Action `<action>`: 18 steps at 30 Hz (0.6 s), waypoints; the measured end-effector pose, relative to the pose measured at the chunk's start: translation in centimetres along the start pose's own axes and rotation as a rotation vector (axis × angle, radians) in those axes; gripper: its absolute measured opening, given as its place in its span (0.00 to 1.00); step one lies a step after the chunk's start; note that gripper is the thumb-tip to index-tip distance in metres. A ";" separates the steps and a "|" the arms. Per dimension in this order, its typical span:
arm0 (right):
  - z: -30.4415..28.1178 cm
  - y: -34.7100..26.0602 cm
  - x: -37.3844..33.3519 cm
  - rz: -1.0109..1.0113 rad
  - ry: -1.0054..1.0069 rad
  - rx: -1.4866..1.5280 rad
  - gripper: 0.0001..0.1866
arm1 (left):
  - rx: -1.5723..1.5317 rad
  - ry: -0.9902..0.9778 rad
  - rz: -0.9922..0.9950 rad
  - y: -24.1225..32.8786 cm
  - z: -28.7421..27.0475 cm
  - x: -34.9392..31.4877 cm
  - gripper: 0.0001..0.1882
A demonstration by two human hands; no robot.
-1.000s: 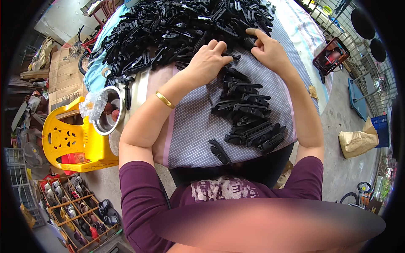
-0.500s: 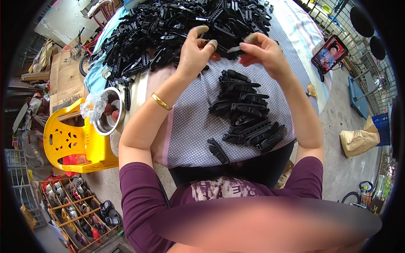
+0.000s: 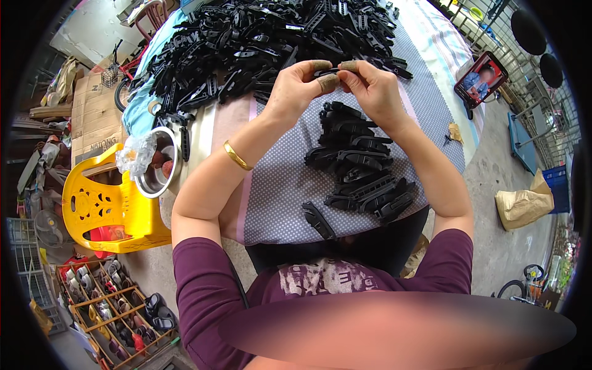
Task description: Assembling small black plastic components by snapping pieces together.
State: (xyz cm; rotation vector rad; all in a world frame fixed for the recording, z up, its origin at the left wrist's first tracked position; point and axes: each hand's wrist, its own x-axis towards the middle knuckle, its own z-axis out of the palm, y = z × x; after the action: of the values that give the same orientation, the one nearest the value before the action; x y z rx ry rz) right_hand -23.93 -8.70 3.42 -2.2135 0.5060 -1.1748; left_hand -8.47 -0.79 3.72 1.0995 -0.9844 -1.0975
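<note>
Your left hand and right hand nearly meet at the fingertips, thumbs and forefingers narrowed, tan wraps on the tips. Whether either grips a part cannot be told. Just beyond lies the big pile of black parts, on the table. Nearer you lies a smaller stack, with one loose part beside its near end.

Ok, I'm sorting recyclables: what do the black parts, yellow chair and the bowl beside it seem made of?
Black parts: likely hard plastic, satin, with moulded slots and ribs. Yellow chair: probably plastic, slightly glossy, with shaped cut-outs in its back. Bowl: apparently metal, perhaps steel, given its shiny silvery wall.
</note>
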 end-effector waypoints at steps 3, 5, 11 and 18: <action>-0.8 -0.5 0.2 -0.023 -0.071 -0.098 0.12 | 0.139 0.020 0.072 0.4 0.0 0.0 0.18; -1.8 -0.7 0.8 -0.009 -0.154 -0.187 0.14 | 0.209 0.032 0.127 0.7 0.0 0.0 0.19; -3.2 0.9 1.3 0.149 -0.431 0.100 0.25 | 0.436 -0.069 0.325 1.0 0.1 0.1 0.20; -2.7 -0.3 0.8 -0.077 -0.238 -0.160 0.18 | 0.657 -0.031 0.478 1.4 0.1 -0.2 0.20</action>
State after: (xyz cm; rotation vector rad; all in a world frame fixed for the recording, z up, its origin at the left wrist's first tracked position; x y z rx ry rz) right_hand -25.76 -9.82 5.32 -2.4895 0.4326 -0.9182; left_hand -8.41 -0.45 5.14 1.2631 -1.5959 -0.4007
